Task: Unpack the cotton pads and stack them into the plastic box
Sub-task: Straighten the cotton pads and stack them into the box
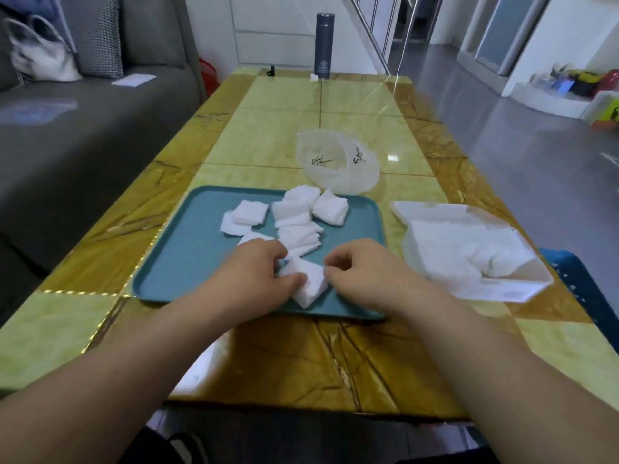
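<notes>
Loose white cotton pads (294, 212) lie in several small heaps on a teal tray (187, 249). At the tray's near edge, a small stack of pads (310, 283) sits between my hands. My left hand (258, 269) grips its left side with curled fingers and thumb. My right hand (361, 269) pinches its right edge. A clear plastic box (469, 256) with its lid open stands right of the tray and holds white pads. The emptied translucent bag (338, 162) lies crumpled behind the tray.
A dark flask (323, 45) stands at the table's far end. A grey sofa (67, 135) with a white handbag runs along the left. A blue stool (582, 279) shows past the table's right edge.
</notes>
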A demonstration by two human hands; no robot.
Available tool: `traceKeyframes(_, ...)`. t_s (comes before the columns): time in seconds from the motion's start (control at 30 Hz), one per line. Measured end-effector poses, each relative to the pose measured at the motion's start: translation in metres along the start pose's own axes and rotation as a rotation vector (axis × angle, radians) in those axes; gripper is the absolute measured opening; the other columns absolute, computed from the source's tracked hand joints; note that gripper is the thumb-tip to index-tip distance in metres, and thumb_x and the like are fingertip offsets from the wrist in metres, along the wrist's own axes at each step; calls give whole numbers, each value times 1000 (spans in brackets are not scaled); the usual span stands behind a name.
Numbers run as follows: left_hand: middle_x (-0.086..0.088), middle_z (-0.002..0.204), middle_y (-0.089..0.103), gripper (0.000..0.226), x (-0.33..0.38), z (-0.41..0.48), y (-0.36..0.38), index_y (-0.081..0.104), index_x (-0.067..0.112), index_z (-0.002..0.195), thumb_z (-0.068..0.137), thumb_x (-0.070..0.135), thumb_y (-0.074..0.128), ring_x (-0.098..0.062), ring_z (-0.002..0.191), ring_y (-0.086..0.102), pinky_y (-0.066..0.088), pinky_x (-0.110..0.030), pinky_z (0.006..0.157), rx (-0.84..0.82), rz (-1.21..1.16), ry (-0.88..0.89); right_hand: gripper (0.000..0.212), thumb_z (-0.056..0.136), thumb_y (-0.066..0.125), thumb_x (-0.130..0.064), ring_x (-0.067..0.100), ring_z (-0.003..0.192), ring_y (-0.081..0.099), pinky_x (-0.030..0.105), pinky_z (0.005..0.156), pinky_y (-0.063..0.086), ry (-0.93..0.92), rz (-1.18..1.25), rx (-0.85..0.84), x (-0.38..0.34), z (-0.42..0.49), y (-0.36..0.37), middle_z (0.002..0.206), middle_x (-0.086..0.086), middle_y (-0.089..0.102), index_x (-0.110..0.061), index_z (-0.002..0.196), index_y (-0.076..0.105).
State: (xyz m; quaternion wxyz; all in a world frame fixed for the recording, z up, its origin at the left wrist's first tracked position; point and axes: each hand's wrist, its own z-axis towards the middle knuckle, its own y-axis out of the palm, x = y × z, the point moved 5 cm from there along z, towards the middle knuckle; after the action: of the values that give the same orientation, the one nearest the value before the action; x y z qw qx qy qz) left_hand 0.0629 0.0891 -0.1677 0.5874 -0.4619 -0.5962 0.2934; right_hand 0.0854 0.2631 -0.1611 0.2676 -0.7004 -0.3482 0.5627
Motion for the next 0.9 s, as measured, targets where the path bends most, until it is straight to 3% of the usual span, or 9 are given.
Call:
traceKeyframes(0.07, 2, 116, 66, 59, -1, 7, 6, 60, 26, 135, 85, 54, 74, -18, 101, 62, 54, -33, 88, -64, -29, -6, 24, 95, 66, -30, 20, 100, 69, 31, 89, 53, 1, -12, -16, -2, 6, 5, 107, 3, 76, -14, 110, 76)
traceKeyframes(0.17, 8, 103, 65, 62, 1, 17, 9, 58, 29, 134, 80, 51, 80, -12, 94, 63, 55, -31, 86, -171, -94, -17, 20, 94, 69, -34, 14, 92, 69, 29, 83, 53, -29, 10, -65, -2, 10, 9, 100, -4, 76, -21, 106, 78)
traceKeyframes(0.37, 4, 86, 70, 29, -3, 23, 10, 70, 26, 92, 75, 43, 85, -11, 78, 64, 48, -26, 63, -195, -226, 16, 19, 88, 76, -42, 4, 84, 70, 27, 80, 58, -38, 99, -44, 5, 19, 16, 92, -10, 76, -27, 99, 78)
traceKeyframes(0.43, 4, 81, 70, 26, -5, 22, 11, 69, 25, 86, 76, 44, 83, -12, 74, 63, 44, -25, 59, -190, -250, 43, 19, 87, 77, -43, 3, 81, 71, 22, 76, 58, -64, 134, -62, 4, 19, 17, 89, -9, 77, -26, 95, 77)
traceKeyframes(0.53, 6, 80, 71, 24, -10, 23, 6, 68, 28, 84, 73, 40, 85, -8, 71, 63, 44, -23, 58, -128, -352, 63, 10, 86, 82, -26, 1, 76, 71, 16, 69, 55, -106, 260, -49, 1, 19, 13, 86, -5, 78, -21, 91, 74)
traceKeyframes(0.67, 6, 81, 74, 25, -10, 24, -3, 68, 27, 89, 74, 23, 87, -5, 69, 66, 49, -16, 58, -74, -501, 113, 15, 83, 82, -10, 3, 79, 71, 24, 75, 58, -201, 335, 65, -5, 20, 2, 85, -3, 77, -21, 88, 73)
traceKeyframes(0.77, 6, 77, 74, 17, -8, 22, -8, 71, 25, 86, 78, 23, 86, -1, 65, 64, 47, -14, 56, -46, -515, 156, 19, 84, 81, -13, 7, 88, 72, 37, 84, 61, -232, 333, 117, -7, 18, -2, 91, -9, 76, -27, 97, 76)
traceKeyframes(0.9, 5, 70, 70, 15, -3, 22, -12, 74, 19, 87, 78, 19, 86, -2, 59, 56, 44, -15, 54, 12, -683, 157, 14, 87, 79, -28, 5, 95, 70, 39, 86, 59, -236, 323, 107, -5, 17, -3, 96, -16, 76, -30, 101, 78)
